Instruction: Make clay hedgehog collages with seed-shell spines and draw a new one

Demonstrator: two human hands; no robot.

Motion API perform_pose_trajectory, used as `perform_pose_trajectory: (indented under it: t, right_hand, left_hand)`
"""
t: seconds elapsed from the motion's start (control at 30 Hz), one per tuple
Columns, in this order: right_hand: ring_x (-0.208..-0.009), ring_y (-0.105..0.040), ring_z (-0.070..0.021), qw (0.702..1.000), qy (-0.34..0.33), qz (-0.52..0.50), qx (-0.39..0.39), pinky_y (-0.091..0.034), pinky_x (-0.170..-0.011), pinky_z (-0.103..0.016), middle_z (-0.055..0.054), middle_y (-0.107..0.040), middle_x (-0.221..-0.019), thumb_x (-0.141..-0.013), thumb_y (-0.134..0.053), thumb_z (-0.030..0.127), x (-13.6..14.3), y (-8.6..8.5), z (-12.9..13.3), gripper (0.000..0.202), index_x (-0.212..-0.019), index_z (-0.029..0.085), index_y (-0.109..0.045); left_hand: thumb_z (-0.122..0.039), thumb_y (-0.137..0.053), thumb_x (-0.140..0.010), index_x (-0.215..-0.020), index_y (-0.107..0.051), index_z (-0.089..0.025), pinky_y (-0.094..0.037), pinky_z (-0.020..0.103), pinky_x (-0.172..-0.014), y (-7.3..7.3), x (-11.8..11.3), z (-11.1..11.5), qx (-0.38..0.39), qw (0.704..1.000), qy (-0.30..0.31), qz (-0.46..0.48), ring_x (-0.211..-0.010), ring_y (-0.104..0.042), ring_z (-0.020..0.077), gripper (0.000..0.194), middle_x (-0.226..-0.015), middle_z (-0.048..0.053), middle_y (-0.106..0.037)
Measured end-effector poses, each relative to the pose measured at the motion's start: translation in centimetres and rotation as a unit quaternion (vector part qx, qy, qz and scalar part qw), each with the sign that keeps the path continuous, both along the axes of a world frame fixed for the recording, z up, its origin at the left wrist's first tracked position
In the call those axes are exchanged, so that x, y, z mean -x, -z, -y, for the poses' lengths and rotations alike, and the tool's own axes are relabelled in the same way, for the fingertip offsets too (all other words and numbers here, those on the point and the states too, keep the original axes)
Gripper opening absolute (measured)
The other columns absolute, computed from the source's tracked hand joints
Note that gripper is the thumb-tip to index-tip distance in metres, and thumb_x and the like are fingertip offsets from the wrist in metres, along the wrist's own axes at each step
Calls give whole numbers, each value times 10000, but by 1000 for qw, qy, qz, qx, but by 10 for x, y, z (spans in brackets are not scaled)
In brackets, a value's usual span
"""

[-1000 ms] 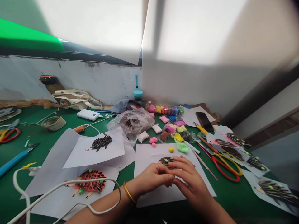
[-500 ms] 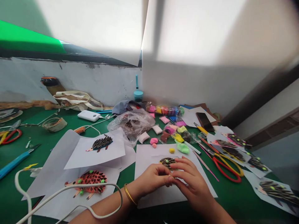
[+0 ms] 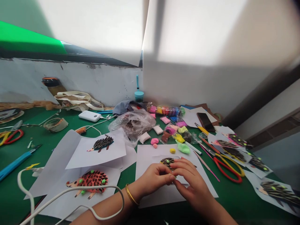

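My left hand [image 3: 157,178], with a gold bangle at the wrist, is closed in a pinch. Its thumb and fingertips meet those of my right hand [image 3: 191,178], whose thumb and index finger are bent inward while the other fingers arch over. Between the tips a tiny bit of green clay just shows, mostly covered by the fingers. Below and behind the hands is a white sheet [image 3: 145,162] bearing a hedgehog picture [image 3: 167,161] of dark seeds with green dots, partly hidden. A yellow clay lump [image 3: 172,150] and soft green clay [image 3: 183,148] sit at the sheet's far edge.
Red-and-yellow scissors [image 3: 227,170] and a pink tool [image 3: 212,172] lie at right, near several finished hedgehog sheets [image 3: 277,190]. A pink hedgehog picture [image 3: 92,182] is at left, crossed by a white cable [image 3: 70,190]. Behind are a seed bag [image 3: 132,123] and a blue cutter [image 3: 16,162].
The joined fingertips have shifted slightly upward, and the left thumb has slid along the right fingertips. A green speck now shows between them. Both hands stay over the sheet.
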State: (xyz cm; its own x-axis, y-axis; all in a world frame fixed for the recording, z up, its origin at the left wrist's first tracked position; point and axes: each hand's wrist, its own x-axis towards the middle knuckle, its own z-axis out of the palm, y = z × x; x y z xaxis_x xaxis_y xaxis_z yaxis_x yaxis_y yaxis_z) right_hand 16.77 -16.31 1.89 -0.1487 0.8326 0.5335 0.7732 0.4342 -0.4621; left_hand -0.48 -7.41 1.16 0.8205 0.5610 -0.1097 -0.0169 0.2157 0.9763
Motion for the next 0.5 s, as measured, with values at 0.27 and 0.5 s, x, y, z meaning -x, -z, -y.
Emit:
perform_pose_trajectory:
  t: [0.27, 0.5]
  right_hand:
    - [-1085, -621, -236, 999, -13, 16, -31, -419, -1049, -510, -31, -716, -1035, -860, -626, 158, -2, -1, 1, 183, -996, 273, -669]
    - [-1059, -630, -235, 999, -19, 29, -23, -430, -1029, -506, -32, -718, -1015, -840, -615, 126, -1, -5, 1, 201, -985, 262, -647]
  left_hand:
    - [-465, -686, -783, -706, -663, -117, -401, 236, -677, -1, 0, 0, -17, 1000, 19, -8, -683, -526, 120, 357, -678, 14, -604]
    - [-454, -702, -771, -734, -682, -110, -382, 225, -635, -2, 1, 1, -59, 998, -5, -19, -672, -500, 115, 346, -695, 16, -603]
